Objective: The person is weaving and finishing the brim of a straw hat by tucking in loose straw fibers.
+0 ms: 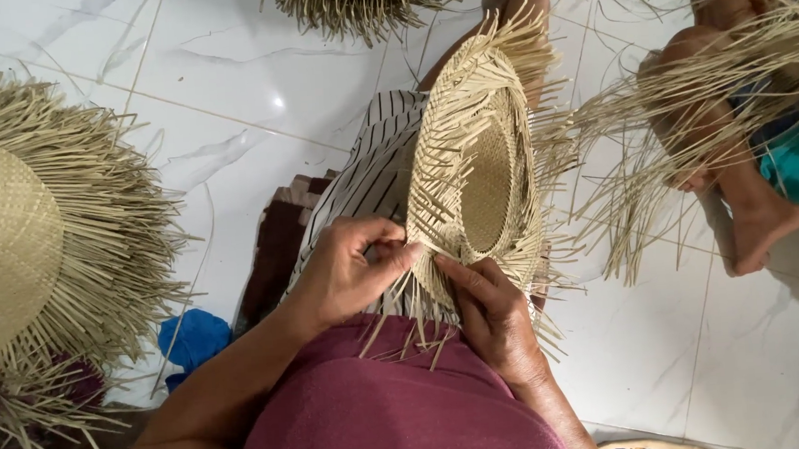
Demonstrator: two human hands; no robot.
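— Maroon cloth (375, 414) nearest; what do the hands grip?
— Left hand (342, 273) pinches straw strands, right hand (490, 317) grips the rim of the half-woven hat (480, 172) standing just above both.

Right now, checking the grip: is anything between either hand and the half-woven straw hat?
Nothing visible: the left hand pinches loose strands at the half-woven straw hat's brim, and the right hand touches its lower edge directly.

The single head-worn camera is looking steeply down from just above the person's lap, sitting close to the half-woven pale straw hat (481, 177) held at frame centre. It is facing forward over the glossy white marble-tiled floor (248, 66), which is filling the upper left and lower right of the frame.
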